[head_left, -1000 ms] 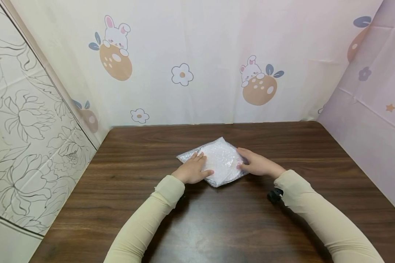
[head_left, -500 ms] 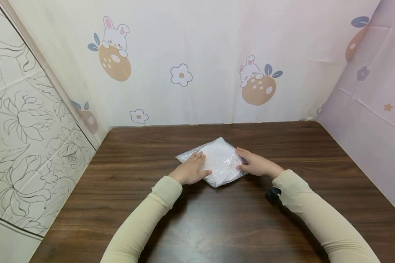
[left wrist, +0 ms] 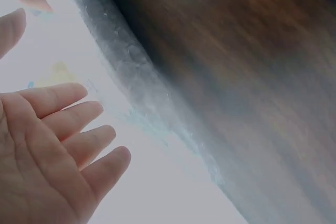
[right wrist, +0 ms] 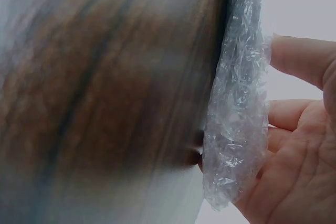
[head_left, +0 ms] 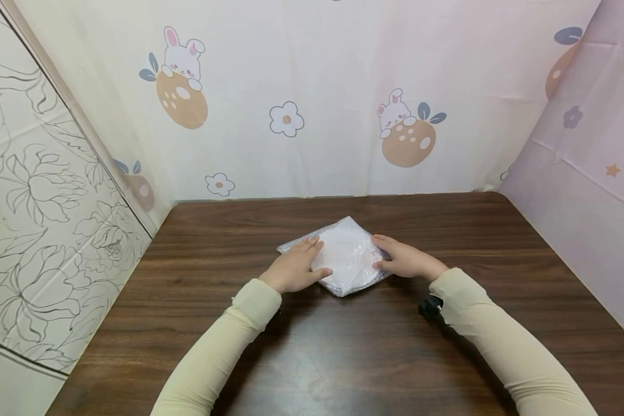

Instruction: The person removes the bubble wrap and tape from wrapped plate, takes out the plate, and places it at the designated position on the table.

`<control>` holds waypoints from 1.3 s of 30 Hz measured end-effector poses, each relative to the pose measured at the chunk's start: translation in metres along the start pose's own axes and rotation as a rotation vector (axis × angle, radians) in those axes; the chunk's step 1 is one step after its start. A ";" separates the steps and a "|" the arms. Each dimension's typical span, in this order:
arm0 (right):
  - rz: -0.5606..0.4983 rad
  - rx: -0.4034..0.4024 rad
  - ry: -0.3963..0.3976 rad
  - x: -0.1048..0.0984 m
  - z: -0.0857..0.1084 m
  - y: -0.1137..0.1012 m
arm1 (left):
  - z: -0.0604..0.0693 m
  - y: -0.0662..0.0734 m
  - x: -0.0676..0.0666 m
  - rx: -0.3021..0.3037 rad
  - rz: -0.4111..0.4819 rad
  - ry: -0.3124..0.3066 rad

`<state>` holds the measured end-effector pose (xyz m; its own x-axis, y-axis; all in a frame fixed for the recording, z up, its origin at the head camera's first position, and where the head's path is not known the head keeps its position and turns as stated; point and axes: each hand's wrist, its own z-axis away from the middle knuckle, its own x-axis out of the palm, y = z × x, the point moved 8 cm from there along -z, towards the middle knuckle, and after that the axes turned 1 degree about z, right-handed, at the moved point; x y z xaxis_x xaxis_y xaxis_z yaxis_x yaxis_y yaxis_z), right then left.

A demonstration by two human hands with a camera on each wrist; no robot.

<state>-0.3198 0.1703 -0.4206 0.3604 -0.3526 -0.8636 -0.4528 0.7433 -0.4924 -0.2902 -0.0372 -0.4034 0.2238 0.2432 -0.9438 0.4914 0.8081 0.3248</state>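
A rabbit-print curtain (head_left: 239, 69) hangs behind a dark wooden table (head_left: 322, 358).

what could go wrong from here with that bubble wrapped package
The bubble-wrapped package could tip if lifted now: the right hand grips its edge, but the left hand is open, gripping nothing. The glossy plastic might also slip from that grip. Dropped on the table, anything fragile inside might break, though the contents can't be made out.
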 end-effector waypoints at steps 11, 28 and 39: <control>-0.006 0.010 -0.005 -0.001 0.000 -0.001 | 0.002 0.000 -0.003 0.045 -0.020 0.058; -0.012 0.022 -0.029 -0.001 0.000 -0.002 | -0.003 -0.006 -0.022 0.083 -0.013 0.334; -0.008 0.007 -0.030 -0.002 -0.002 -0.001 | -0.008 -0.028 -0.044 0.028 0.059 0.526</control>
<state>-0.3212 0.1691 -0.4185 0.3878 -0.3415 -0.8561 -0.4442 0.7446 -0.4983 -0.3208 -0.0660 -0.3713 -0.1974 0.5301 -0.8247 0.5150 0.7719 0.3729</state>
